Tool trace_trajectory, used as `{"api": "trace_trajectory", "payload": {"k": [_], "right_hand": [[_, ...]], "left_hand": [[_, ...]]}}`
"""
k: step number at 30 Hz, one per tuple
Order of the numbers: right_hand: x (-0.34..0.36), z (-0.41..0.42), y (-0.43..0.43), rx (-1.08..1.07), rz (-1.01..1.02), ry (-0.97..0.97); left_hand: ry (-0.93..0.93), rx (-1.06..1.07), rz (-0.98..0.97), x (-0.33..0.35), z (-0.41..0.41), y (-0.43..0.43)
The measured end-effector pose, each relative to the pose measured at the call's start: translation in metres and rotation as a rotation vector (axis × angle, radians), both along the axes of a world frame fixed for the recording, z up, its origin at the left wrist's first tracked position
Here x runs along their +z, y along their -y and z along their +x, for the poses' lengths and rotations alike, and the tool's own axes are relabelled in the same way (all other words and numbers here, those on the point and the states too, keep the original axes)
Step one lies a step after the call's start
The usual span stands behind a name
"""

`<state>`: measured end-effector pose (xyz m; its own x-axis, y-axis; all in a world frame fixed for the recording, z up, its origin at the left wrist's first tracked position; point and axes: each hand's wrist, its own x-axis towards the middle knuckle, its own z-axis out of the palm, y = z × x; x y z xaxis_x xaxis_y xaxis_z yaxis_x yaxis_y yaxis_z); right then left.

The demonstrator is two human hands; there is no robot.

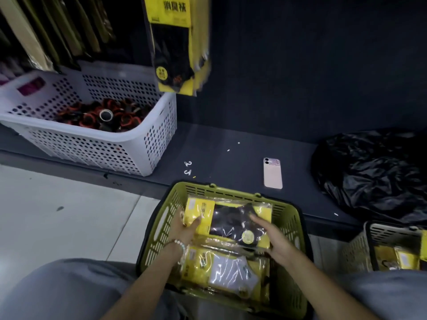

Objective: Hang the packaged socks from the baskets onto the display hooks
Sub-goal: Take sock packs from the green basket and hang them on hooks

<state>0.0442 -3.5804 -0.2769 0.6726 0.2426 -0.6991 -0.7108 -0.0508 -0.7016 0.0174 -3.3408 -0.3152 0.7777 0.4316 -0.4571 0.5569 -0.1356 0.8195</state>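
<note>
A green basket (288, 218) sits on the floor between my knees, filled with yellow packaged socks. On top lies a pack of black socks (228, 218). My left hand (186, 228) grips its left yellow end. My right hand (275, 241) rests on its right side with the fingers spread. Below it lies a pack of white socks (228, 276). Several yellow sock packs (178, 47) hang on a display hook at the top, against the dark wall.
A white perforated basket (97, 144) with dark and orange items stands at the left on the low dark shelf. A pink phone (272, 173) lies on that shelf. A black plastic bag (374, 172) is at the right, and a beige basket (360, 248) with more yellow packs.
</note>
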Motion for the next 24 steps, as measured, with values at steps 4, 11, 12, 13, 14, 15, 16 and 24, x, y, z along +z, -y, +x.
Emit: {"api": "trace_trajectory", "payload": {"k": [4, 11, 12, 13, 14, 15, 16, 24], "right_hand": [[0.052, 0.036, -0.014, -0.233, 0.229, 0.119], [0.134, 0.077, -0.06, -0.158, 0.407, 0.429], [0.146, 0.082, -0.066, -0.145, 0.336, 0.499], [0.158, 0.088, -0.07, -0.145, 0.267, 0.566], [0.171, 0.095, -0.074, -0.156, 0.216, 0.627], [0.184, 0.102, -0.078, -0.169, 0.186, 0.685], [0.199, 0.109, -0.082, -0.173, 0.176, 0.744], [0.289, 0.139, -0.164, -0.051, 0.155, 1.085]], "left_hand": [[0.2, 0.249, -0.361, 0.069, 0.042, 0.0], [0.669, 0.012, -0.694, 0.184, 0.089, 0.0], [0.728, 0.032, -0.622, 0.198, 0.094, -0.006], [0.78, 0.041, -0.528, 0.212, 0.098, -0.013], [0.836, 0.038, -0.437, 0.224, 0.101, -0.021], [0.892, 0.031, -0.365, 0.235, 0.103, -0.029], [0.938, 0.021, -0.297, 0.247, 0.104, -0.036], [1.065, 0.017, -0.17, 0.292, 0.108, -0.08]]}}
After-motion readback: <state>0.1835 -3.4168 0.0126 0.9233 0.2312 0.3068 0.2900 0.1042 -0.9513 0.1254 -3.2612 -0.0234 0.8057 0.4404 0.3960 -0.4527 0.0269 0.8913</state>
